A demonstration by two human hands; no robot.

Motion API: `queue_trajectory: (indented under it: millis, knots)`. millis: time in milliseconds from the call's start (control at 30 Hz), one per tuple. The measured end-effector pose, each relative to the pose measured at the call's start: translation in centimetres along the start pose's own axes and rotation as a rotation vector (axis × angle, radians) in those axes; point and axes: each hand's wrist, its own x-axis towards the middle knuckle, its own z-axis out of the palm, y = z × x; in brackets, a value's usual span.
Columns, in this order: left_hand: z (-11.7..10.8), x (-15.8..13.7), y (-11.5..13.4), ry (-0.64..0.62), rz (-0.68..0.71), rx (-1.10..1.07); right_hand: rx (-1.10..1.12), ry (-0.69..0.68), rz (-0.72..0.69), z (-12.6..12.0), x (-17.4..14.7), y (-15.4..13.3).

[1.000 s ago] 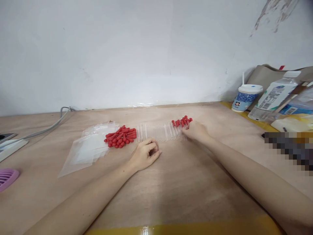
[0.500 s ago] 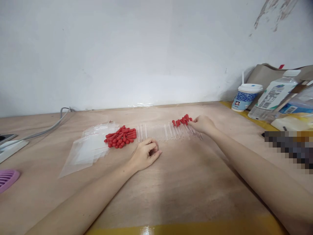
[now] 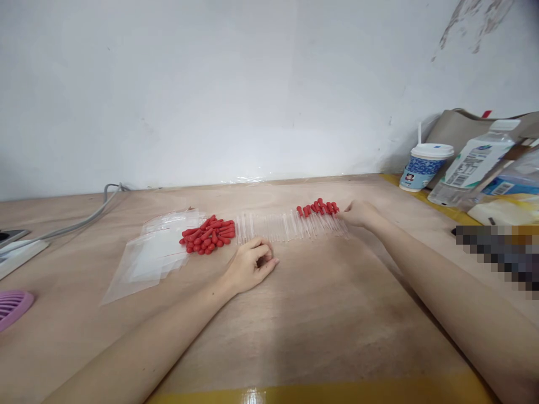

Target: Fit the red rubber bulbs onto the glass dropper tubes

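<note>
A row of thin clear tubes [image 3: 273,227] lies side by side across the middle of the table. Red rubber bulbs [image 3: 318,206] cap the far ends of several tubes on the right. My right hand [image 3: 361,214] is at the right end of this row, fingers pinched close beside the last bulb; whether anything is between the fingertips is hidden. A heap of loose red bulbs [image 3: 208,235] lies left of the tubes. My left hand [image 3: 251,265] rests on the table just in front of the tubes, fingers loosely curled with a gap to the thumb, holding nothing.
Clear plastic bags [image 3: 147,255] are fanned out left of the heap. A grey cable [image 3: 90,216] and a purple slotted object [image 3: 14,308] lie farther left. At the back right stand a lidded paper cup [image 3: 425,168] and a tilted plastic bottle [image 3: 475,163].
My right hand has shifted slightly right, uncovering more red bulbs at the row's right end. My left hand stays where it was.
</note>
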Motion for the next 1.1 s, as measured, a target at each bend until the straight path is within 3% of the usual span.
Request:
queue_trajectory:
  millis: [167, 333, 567, 1100]
  knots:
    - [0.0, 0.0, 0.0, -0.002, -0.002, 0.004, 0.036, 0.034, -0.006, -0.2, -0.5, -0.3]
    - [0.0, 0.0, 0.0, -0.01, -0.021, 0.001, 0.124, 0.147, -0.154, 0.1, -1.8, -2.1]
    - [0.0, -0.1, -0.1, -0.008, -0.013, -0.002, -0.038, 0.153, -0.254, 1.1, -3.7, -4.4]
    - [0.1, -0.1, -0.1, -0.009, -0.015, -0.008, -0.139, 0.161, -0.239, 1.2, -5.2, -5.6]
